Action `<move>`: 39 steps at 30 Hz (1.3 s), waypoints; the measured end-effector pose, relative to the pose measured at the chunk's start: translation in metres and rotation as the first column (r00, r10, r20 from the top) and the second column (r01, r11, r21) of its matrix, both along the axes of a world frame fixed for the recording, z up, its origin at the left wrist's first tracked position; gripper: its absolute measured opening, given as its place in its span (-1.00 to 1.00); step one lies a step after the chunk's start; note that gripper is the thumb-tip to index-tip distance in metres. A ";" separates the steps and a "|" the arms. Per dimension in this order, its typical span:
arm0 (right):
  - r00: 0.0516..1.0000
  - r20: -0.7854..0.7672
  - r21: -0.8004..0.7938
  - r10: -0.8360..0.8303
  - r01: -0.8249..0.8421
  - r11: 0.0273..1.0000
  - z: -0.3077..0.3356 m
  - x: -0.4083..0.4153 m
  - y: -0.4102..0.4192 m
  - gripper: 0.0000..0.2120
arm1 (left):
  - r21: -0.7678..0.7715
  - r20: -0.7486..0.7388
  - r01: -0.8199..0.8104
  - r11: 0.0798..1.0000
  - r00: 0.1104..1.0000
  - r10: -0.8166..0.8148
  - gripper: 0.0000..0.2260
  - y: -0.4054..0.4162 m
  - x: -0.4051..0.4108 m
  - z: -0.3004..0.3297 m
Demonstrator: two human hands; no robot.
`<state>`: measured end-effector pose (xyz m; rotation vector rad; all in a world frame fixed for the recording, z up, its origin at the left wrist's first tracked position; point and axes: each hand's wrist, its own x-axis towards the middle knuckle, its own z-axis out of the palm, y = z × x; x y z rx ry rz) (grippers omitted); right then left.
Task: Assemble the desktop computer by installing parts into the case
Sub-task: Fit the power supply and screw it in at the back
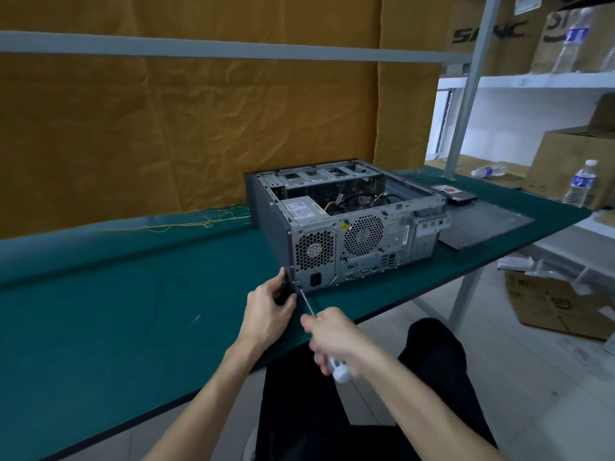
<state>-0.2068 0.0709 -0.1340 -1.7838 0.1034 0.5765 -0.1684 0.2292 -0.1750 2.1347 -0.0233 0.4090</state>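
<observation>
I am looking at the case [346, 224] lying on its side on the green worktop [116, 294], open face up, rear panel turned toward me. It is grey metal, with two honeycomb fan grilles and a row of ports on that panel. Inside the case, the power supply [304, 209] is already sitting in the near-left corner with loose cables [359, 201] trailing beside it, and the drive bays along the far wall are looking empty. I judge the build to be early: the supply is being fastened, while drives, cable runs and the cover are still to come.

At the case's lower-left rear corner, my left hand [269, 311] is bracing the edge, fingers curled against it. My right hand [332, 341] is gripping the white handle of a screwdriver [312, 311], fingers wrapped tight around it, the tip meeting a screw at that corner.

To the right of the case, a dark side panel [486, 224] is lying flat, and a water bottle [580, 184] is standing farther right.
</observation>
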 end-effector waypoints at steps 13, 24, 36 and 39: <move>0.972 0.196 -0.384 0.128 -0.044 0.922 0.001 -0.007 -0.010 -0.69 | -0.044 -0.006 -0.001 0.999 1.000 0.001 -0.52 0.000 -0.001 -0.001; 0.944 0.259 -0.564 0.203 -0.023 0.825 0.001 -0.014 -0.010 -0.64 | -0.043 -0.012 0.004 0.999 1.000 -0.004 -0.52 -0.001 -0.002 0.000; 0.950 0.264 -0.523 0.167 -0.004 0.852 -0.012 -0.018 -0.006 -0.64 | -0.057 -0.024 -0.019 0.998 1.000 0.018 -0.46 -0.002 -0.002 0.000; 0.942 0.314 -0.425 0.116 0.031 0.905 -0.014 -0.015 -0.002 -0.60 | -0.062 -0.026 -0.023 0.998 0.999 0.021 -0.46 -0.003 -0.001 0.000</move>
